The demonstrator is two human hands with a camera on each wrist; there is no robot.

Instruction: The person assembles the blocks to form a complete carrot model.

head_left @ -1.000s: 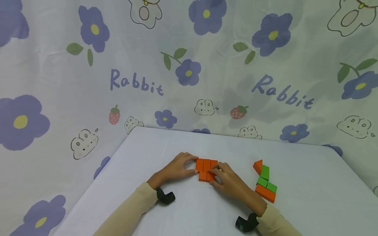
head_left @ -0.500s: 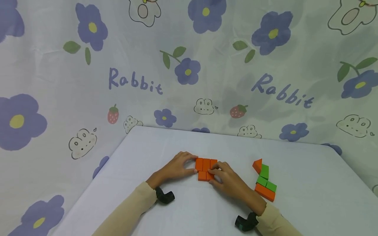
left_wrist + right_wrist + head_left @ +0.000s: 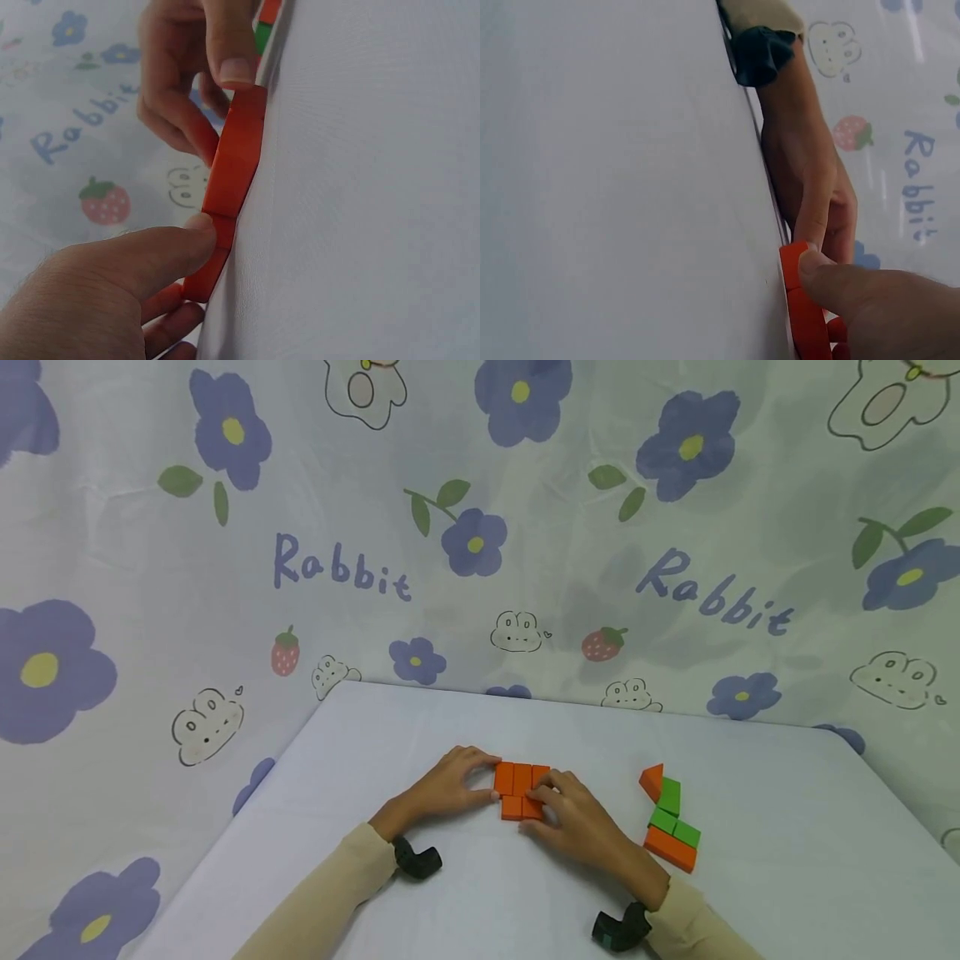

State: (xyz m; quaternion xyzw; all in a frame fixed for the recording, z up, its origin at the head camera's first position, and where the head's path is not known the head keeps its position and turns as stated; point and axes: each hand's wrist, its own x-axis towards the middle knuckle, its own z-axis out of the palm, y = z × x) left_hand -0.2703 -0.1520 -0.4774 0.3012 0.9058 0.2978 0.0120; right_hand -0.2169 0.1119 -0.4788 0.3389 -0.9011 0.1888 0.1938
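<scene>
Several orange wooden blocks lie side by side on the white table: a back row of upright-lying rectangles (image 3: 513,779) and a front row of shorter blocks (image 3: 512,808). At the left end, my left hand (image 3: 446,783) grips the back row between thumb and index finger. My right hand (image 3: 581,817) covers the right end, its thumb at the near edge and its fingers on the front right orange block (image 3: 532,810). In the right wrist view, the right thumb (image 3: 821,274) presses the block's near face, with fingers behind. The right hand hides part of the group.
To the right lies a second cluster: an orange triangular block (image 3: 653,782), a tall green block (image 3: 670,797), smaller green blocks (image 3: 663,820) and a long orange block (image 3: 670,849). A patterned cloth (image 3: 525,527) hangs behind the table (image 3: 787,827).
My right thumb has slid a little to the left along the near edge of the front blocks. My left hand keeps its grip in the same place.
</scene>
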